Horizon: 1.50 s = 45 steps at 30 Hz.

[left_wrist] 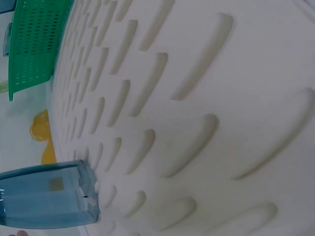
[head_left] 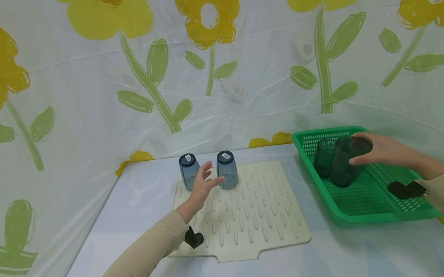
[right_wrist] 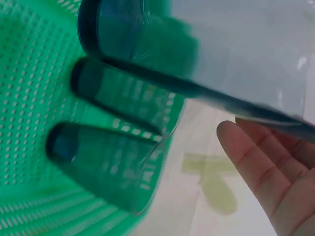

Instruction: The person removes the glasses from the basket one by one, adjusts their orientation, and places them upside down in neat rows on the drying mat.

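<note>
At right of frame, a dark-tinted, see-through, round tumbler point(head_left: 343, 163) clamped in the right hand point(head_left: 386, 148)

The right hand pinches this tumbler near its mouth, thumb on the near side and fingers on the far side. The tumbler leans slightly, mouth up, within the green perforated plastic basket point(head_left: 379, 218) at the right of the frame; whether its base touches the basket floor I cannot tell. Close by, the right wrist view shows two more green-looking, see-through tumblers point(right_wrist: 101, 164) side by side in the basket.

Near the middle of the frame, the left hand point(head_left: 200, 190) has its fingers and thumb spread apart, gripping nothing. It reaches between two upturned blue see-through tumblers point(head_left: 228, 172), each with a pale label on its base; contact with either is unclear. Both stand at the upper left of the cream ridged drying mat point(head_left: 257, 214), which lies on the pale tabletop point(head_left: 123, 212). Behind, a white curtain printed with yellow flowers point(head_left: 256, 81) fills the upper frame.

The step in hand seems to be taking a tumbler from the basket for the mat. The next move likely calls for raising it clear of the rim and its neighbours, carrying it left, turning it mouth down and setting it beside the upturned pair.
</note>
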Each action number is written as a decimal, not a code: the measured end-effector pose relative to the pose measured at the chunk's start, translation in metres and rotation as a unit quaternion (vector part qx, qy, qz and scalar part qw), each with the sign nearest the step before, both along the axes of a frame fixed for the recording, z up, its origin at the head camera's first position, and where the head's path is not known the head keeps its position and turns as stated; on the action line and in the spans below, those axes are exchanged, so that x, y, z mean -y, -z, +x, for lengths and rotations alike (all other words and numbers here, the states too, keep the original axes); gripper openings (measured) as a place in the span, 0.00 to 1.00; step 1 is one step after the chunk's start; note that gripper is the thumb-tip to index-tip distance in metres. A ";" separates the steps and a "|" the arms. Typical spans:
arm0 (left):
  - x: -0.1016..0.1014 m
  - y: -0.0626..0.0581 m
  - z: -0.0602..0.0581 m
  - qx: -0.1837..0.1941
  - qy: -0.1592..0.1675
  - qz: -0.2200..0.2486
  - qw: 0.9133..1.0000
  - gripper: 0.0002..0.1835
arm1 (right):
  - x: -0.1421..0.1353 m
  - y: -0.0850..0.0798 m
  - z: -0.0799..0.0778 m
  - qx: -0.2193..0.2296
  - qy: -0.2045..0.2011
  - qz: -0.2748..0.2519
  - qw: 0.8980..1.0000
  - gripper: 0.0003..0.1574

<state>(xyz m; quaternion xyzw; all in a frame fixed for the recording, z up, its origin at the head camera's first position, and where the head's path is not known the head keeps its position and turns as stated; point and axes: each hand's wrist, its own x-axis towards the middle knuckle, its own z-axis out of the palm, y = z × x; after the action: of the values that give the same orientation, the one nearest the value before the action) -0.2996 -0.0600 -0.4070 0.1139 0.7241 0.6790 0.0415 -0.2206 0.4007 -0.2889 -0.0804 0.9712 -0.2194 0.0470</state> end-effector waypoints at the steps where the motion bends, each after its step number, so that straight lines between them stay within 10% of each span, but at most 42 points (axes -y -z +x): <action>1: 0.000 -0.001 0.001 -0.004 0.001 -0.001 1.000 0.38 | 0.002 -0.002 0.001 -0.001 0.001 -0.005 1.000 0.53; 23: -0.016 -0.013 0.012 -0.036 0.041 0.003 0.998 0.37 | 0.048 -0.011 0.004 0.029 0.057 -0.135 0.989 0.49; 36: -0.032 -0.012 0.024 -0.040 0.053 0.013 0.998 0.36 | 0.073 0.011 0.000 0.059 0.070 -0.268 0.959 0.50; 45: -0.045 -0.003 0.035 -0.055 0.071 -0.014 0.996 0.38 | 0.091 0.027 -0.002 0.077 0.074 -0.377 0.920 0.49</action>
<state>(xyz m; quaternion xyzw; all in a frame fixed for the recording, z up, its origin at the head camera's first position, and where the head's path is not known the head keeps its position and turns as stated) -0.2651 -0.0150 -0.4041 0.2018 0.7247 0.6569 0.0514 -0.2227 0.3098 -0.3163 -0.0028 0.8135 -0.5772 0.0713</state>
